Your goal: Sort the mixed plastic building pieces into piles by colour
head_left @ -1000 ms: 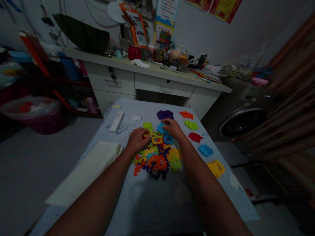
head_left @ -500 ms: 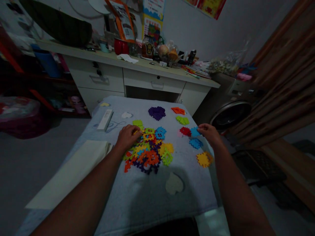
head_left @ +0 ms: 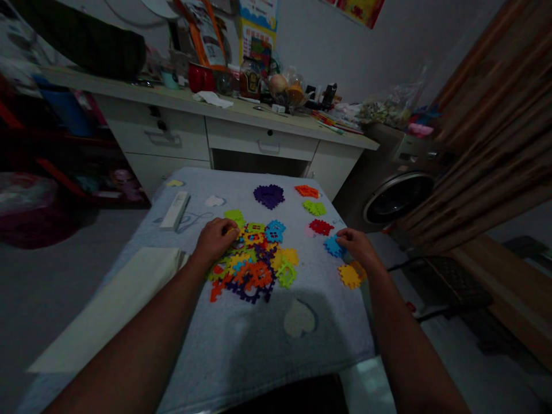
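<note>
A mixed pile of interlocking plastic puzzle pieces point(head_left: 259, 275) in several colours lies mid-table. At its upper left edge my left hand point(head_left: 215, 238) is closed, a bit of yellow piece showing at its fingertips. My right hand point(head_left: 357, 244) pinches the edge of a blue notched piece point(head_left: 333, 246) at the table's right side; it lies over the spot of another blue piece, now hidden. Above it sit red pieces point(head_left: 321, 227), lime green pieces point(head_left: 314, 207) and orange pieces point(head_left: 306, 191). Yellow-orange pieces point(head_left: 350, 276) lie below. Purple pieces point(head_left: 269, 196) form a heap at the far middle.
A pale cloth with heart patterns covers the table point(head_left: 302, 356). A long white box point(head_left: 175, 211) and a folded cream sheet point(head_left: 116, 307) lie on the left. Behind stands a cluttered white desk point(head_left: 259, 138); a washing machine point(head_left: 394, 184) is at right.
My right hand has lowered the blue piece from beside the red ones onto the other blue piece. My left hand stays at the pile's edge. The whole view has shifted slightly.
</note>
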`<action>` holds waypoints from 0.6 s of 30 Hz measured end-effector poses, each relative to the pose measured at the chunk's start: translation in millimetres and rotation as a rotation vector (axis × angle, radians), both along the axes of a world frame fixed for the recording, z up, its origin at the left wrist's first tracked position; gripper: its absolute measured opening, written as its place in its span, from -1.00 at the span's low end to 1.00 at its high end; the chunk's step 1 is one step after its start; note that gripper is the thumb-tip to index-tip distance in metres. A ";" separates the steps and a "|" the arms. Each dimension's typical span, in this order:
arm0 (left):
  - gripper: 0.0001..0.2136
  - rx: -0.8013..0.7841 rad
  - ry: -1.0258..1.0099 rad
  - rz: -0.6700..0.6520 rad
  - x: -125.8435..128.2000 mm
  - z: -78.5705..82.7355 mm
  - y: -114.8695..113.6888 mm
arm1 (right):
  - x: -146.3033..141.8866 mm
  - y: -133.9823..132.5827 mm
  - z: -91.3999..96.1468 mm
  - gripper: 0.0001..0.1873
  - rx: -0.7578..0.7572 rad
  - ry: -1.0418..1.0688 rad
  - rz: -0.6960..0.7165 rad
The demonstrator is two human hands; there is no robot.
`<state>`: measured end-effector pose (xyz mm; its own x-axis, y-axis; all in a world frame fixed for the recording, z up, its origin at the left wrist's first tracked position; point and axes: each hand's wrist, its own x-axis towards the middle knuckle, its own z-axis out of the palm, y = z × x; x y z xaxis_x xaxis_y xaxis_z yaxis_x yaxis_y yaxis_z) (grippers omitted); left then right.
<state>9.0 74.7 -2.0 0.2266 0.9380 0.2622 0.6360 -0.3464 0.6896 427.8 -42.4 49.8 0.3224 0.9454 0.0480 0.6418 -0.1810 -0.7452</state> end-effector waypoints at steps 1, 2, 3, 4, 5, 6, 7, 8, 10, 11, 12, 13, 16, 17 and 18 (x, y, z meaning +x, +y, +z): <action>-0.70 0.001 0.000 0.002 0.0 -0.2 0.1 | -2.6 -0.5 -0.3 -0.82 -0.013 -0.063 0.002; -0.70 0.000 0.002 0.004 0.1 -0.4 0.0 | -5.1 -1.3 -0.4 -0.84 -0.028 -0.136 0.004; -0.70 0.001 0.003 0.009 0.2 -0.5 0.0 | -7.5 -2.1 -0.5 -0.84 -0.043 -0.214 0.006; -0.70 0.003 0.005 0.012 0.3 -0.7 0.1 | -10.0 -2.9 -0.6 -0.84 -0.052 -0.296 0.007; -0.70 0.005 0.006 0.015 0.4 -0.9 0.2 | -12.6 -3.6 -0.8 -0.83 -0.053 -0.377 0.005; -0.69 0.006 0.007 0.015 0.5 -1.2 0.3 | -15.5 -3.9 -1.0 -0.83 -0.048 -0.453 -0.001; -0.69 0.006 0.008 0.015 0.6 -1.5 0.6 | -18.9 -3.8 -1.3 -0.82 -0.038 -0.515 -0.011; -0.69 0.005 0.008 0.015 0.6 -1.8 0.8 | -23.0 -2.8 -1.5 -0.82 -0.026 -0.560 -0.020; -0.70 0.004 0.005 0.021 0.8 -1.9 1.0 | -34.1 1.8 -0.9 -0.83 0.003 -0.597 -0.011; -0.70 0.005 0.005 0.022 0.8 -1.5 1.0 | -41.4 5.7 -0.1 -0.85 0.019 -0.591 0.016; -0.70 0.005 0.005 0.020 0.9 -1.0 0.7 | -49.9 10.7 1.2 -0.86 0.035 -0.572 0.059; -0.70 0.006 0.006 0.018 1.0 -0.3 0.3 | -59.3 16.5 2.6 -0.87 0.049 -0.542 0.112; -0.71 0.007 0.009 0.020 1.2 2.0 -1.4 | -91.4 36.7 6.3 -0.88 0.065 -0.423 0.274; -0.72 0.009 0.008 0.025 1.2 2.6 -2.0 | -102.0 43.3 6.5 -0.88 0.060 -0.389 0.316; -0.72 0.010 0.007 0.028 1.2 3.1 -2.4 | -112.1 49.4 6.0 -0.87 0.055 -0.362 0.352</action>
